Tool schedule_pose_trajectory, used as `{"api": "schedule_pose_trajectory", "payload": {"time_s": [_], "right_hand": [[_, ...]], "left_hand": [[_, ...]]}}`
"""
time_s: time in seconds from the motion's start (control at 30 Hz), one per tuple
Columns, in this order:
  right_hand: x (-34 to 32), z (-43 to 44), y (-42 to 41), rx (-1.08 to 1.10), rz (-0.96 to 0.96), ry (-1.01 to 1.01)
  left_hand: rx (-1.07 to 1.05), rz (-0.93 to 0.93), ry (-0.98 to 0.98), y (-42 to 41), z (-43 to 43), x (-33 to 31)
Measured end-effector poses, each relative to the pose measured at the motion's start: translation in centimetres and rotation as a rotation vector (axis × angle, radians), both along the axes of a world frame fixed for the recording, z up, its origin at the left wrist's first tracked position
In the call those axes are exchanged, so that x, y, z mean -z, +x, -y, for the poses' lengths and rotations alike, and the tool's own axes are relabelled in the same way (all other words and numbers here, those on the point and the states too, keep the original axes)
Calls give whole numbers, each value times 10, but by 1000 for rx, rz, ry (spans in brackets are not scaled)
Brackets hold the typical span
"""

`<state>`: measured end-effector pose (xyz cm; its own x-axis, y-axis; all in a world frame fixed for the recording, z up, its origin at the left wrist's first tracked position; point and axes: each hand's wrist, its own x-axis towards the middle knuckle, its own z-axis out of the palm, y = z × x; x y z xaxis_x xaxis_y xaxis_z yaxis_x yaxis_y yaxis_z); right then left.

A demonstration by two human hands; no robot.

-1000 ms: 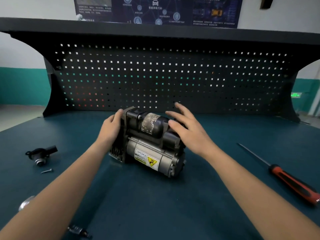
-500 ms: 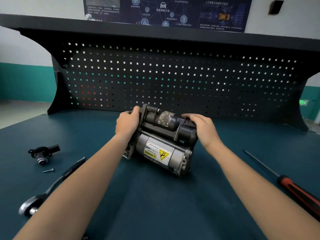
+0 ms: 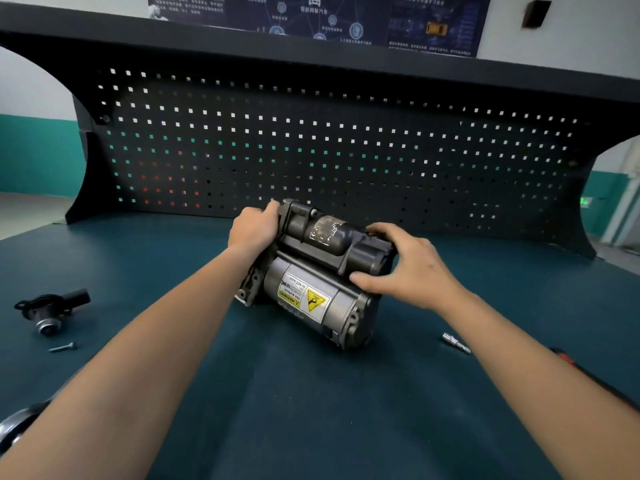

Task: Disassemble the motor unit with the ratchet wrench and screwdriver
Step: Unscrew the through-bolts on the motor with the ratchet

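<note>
Motor unit [image 3: 313, 271]: metal, judged heavy, rigid. Left hand [image 3: 254, 230] grip clamped on bracket end, right hand [image 3: 412, 268] likewise on black housing. Two-ended hold suits.

Lying centrally at a slant, left end farther back: motor unit [image 3: 311, 282], a grey metal cylinder wearing a yellow-and-white warning label, black housing riding on top, being gripped at both ends. Showing only a strip of red-and-black handle at the far right – screwdriver [image 3: 602, 388]. Peeking in at the lower left edge, chrome head only – ratchet wrench [image 3: 14, 427].
</note>
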<state>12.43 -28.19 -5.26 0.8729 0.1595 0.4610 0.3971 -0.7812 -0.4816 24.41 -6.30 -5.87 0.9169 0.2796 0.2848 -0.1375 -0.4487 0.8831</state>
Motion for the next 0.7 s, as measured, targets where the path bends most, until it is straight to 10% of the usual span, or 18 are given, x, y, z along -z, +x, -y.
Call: {"api": "schedule_pose_trajectory", "payload": {"time_s": [0.7], "right_hand": [[49, -5, -32, 298, -176, 552]], "left_hand": [[357, -277, 565, 32, 60, -3]]}}
